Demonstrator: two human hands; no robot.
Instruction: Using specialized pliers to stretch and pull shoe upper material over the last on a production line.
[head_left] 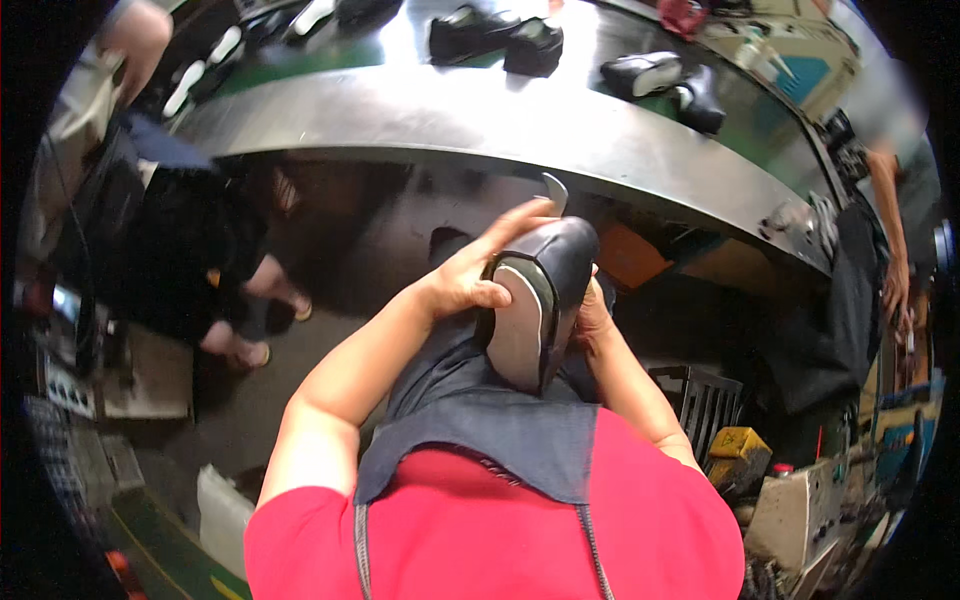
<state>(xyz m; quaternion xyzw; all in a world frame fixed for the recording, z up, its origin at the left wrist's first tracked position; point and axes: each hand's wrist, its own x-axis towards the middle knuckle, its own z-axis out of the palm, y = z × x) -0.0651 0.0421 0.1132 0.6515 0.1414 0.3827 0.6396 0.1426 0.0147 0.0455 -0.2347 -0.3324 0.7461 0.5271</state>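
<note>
A black leather shoe [563, 250] with a pale, bare underside stands tilted above my lap, its smooth rounded end pointing away from me. My left hand [475, 268] grips its left side, thumb against the edge of the pale underside and fingers over the far end. On the other side, my right hand [594, 308] holds the shoe, most of its fingers hidden behind it. A pale curved strip [556, 194] shows just beyond my left fingertips; I cannot tell what it is or whether it is held.
Ahead curves a metal-edged conveyor table [480, 118] carrying several black shoes [534, 45]. One person [180, 230] stands at the left; another person's arm [890, 230] is at the right. A yellow box [738, 452] lies low on the right, near a dark slatted crate [705, 400].
</note>
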